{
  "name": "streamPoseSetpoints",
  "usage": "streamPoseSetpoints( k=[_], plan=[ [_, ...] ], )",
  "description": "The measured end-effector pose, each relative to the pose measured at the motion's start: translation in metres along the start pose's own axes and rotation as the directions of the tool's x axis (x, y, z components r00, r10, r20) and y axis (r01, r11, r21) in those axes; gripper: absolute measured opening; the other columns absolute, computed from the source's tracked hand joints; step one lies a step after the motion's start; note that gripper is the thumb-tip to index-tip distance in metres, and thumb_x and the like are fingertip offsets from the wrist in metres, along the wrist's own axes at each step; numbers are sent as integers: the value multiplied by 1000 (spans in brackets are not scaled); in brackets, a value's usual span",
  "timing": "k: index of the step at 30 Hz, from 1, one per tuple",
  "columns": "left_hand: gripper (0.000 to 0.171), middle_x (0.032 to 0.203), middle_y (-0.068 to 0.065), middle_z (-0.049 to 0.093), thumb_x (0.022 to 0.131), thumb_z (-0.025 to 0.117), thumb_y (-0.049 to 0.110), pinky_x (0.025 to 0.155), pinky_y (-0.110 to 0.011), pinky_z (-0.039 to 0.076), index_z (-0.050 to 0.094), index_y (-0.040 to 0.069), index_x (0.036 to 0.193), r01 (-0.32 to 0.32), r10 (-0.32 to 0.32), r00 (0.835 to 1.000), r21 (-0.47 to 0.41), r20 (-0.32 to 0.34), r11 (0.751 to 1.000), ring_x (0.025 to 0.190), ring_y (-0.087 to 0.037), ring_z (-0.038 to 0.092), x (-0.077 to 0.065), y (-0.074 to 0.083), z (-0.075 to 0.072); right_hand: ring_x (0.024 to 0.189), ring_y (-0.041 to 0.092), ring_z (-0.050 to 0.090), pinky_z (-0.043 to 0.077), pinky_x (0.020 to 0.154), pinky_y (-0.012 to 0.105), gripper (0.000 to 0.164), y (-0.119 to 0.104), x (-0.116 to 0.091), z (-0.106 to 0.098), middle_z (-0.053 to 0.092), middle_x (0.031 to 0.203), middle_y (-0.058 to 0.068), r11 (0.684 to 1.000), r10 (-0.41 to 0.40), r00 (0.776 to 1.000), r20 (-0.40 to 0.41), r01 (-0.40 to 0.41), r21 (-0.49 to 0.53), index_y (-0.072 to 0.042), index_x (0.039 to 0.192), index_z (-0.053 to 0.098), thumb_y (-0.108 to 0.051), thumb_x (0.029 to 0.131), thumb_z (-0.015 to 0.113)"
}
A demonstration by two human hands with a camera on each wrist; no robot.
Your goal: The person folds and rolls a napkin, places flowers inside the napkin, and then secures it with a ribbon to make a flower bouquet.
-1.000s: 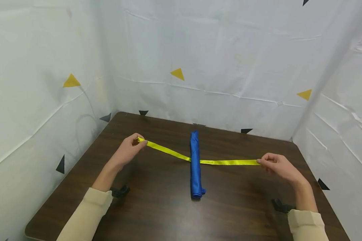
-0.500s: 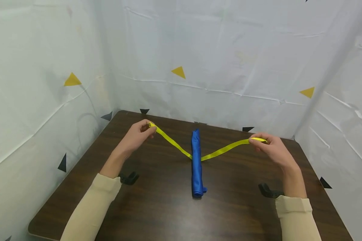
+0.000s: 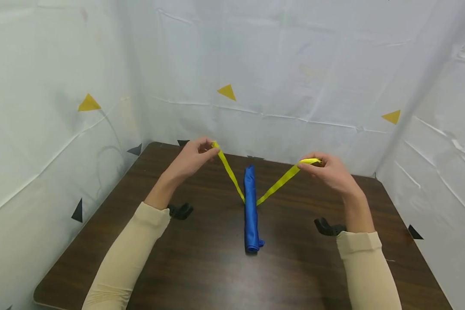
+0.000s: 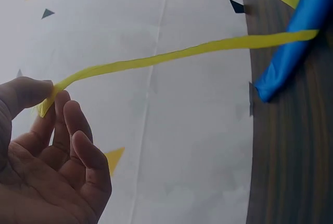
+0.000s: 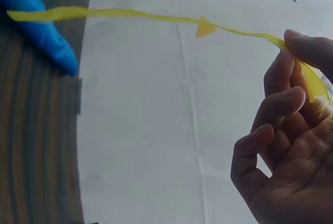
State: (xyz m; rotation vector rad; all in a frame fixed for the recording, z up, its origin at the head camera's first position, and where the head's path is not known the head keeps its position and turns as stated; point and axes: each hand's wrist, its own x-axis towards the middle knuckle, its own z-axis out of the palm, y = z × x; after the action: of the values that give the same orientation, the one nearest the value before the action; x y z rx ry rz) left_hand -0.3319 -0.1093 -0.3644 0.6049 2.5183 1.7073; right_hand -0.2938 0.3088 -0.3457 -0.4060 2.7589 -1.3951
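A rolled blue satin cloth (image 3: 251, 211) lies lengthwise on the dark wooden table (image 3: 217, 267). Under its middle runs a yellow ribbon (image 3: 279, 184), whose two halves rise in a V on either side. My left hand (image 3: 191, 159) pinches one end between thumb and forefinger, up behind the roll on the left. On the right, my right hand (image 3: 329, 172) pinches the other half a little short of its frayed tip, which hangs into the palm in the right wrist view. The stretch of ribbon beneath the cloth is hidden.
White sheeting (image 3: 279, 64) with yellow and black triangle markers encloses the table at the back and both sides. Black wrist mounts (image 3: 181, 211) stick out inward from both sleeves. The table's back edge runs just beyond the roll's far end.
Both hands have risen and come inward toward each other, each keeping its ribbon end. The ribbon has gone from nearly flat to a steep V. The blue roll stays put.
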Motion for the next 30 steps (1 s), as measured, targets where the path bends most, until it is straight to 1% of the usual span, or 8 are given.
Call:
streamPoseSetpoints(
  k=[4, 9, 15, 19, 22, 25, 27, 30],
  plan=[
    [30, 121, -13, 67, 109, 65, 33, 96, -44, 55, 67, 9, 127, -13, 13, 1000, 4, 20, 1000, 107, -30, 65, 7, 10, 8, 74, 17, 48, 45, 66, 28, 32, -11, 7, 10, 55, 85, -3, 999, -40, 999, 7, 40, 28, -6, 117, 74, -34, 104, 74],
    [33, 121, -10, 69, 109, 65, 34, 93, -41, 54, 70, 9, 129, -25, 23, 998, 27, 56, 999, 107, -27, 65, 15, 22, 17, 76, 25, 50, 46, 68, 32, 30, -21, 16, 23, 55, 87, 2, 996, -91, 996, 14, 90, 28, -7, 114, 73, -35, 104, 74],
    [30, 118, -9, 70, 108, 67, 33, 88, -39, 54, 73, 9, 124, -56, 52, 995, 55, 82, 997, 103, -26, 64, 23, 29, 25, 89, 30, 56, 51, 79, 37, 29, -31, 28, 35, 63, 97, 11, 992, -126, 991, 53, 126, 7, -7, 110, 73, -36, 104, 73],
    [29, 120, -8, 72, 108, 67, 32, 91, -39, 55, 75, 8, 123, -72, 66, 993, 62, 98, 995, 107, -25, 67, 29, 31, 31, 89, 28, 61, 55, 81, 35, 28, -39, 35, 43, 67, 99, 15, 988, -156, 985, 69, 154, 24, -5, 107, 74, -32, 104, 73],
    [32, 125, -8, 73, 108, 67, 33, 97, -41, 56, 76, 9, 127, -70, 64, 991, 50, 117, 996, 113, -24, 68, 34, 34, 36, 88, 25, 64, 57, 80, 32, 26, -43, 41, 50, 71, 105, 13, 984, -178, 980, 86, 174, 44, -5, 113, 75, -30, 104, 73],
    [33, 128, -7, 74, 108, 66, 35, 101, -43, 57, 76, 11, 129, -75, 68, 989, 48, 134, 996, 118, -24, 68, 40, 38, 41, 87, 24, 64, 56, 77, 33, 29, -46, 46, 57, 72, 107, 12, 981, -188, 976, 115, 181, 69, -6, 121, 76, -29, 104, 73],
    [32, 127, -7, 74, 109, 65, 35, 101, -44, 57, 77, 12, 127, -87, 79, 986, 48, 146, 995, 118, -23, 68, 43, 41, 43, 87, 25, 64, 56, 76, 34, 29, -48, 49, 62, 73, 109, 11, 981, -190, 973, 132, 181, 75, -7, 121, 77, -30, 104, 74],
    [30, 125, -6, 74, 109, 65, 36, 100, -44, 56, 78, 13, 124, -103, 93, 983, 51, 161, 993, 115, -24, 68, 46, 46, 46, 88, 27, 66, 57, 76, 35, 26, -51, 52, 67, 72, 110, 9, 981, -191, 970, 147, 182, 75, -8, 116, 78, -31, 103, 75]
  ],
)
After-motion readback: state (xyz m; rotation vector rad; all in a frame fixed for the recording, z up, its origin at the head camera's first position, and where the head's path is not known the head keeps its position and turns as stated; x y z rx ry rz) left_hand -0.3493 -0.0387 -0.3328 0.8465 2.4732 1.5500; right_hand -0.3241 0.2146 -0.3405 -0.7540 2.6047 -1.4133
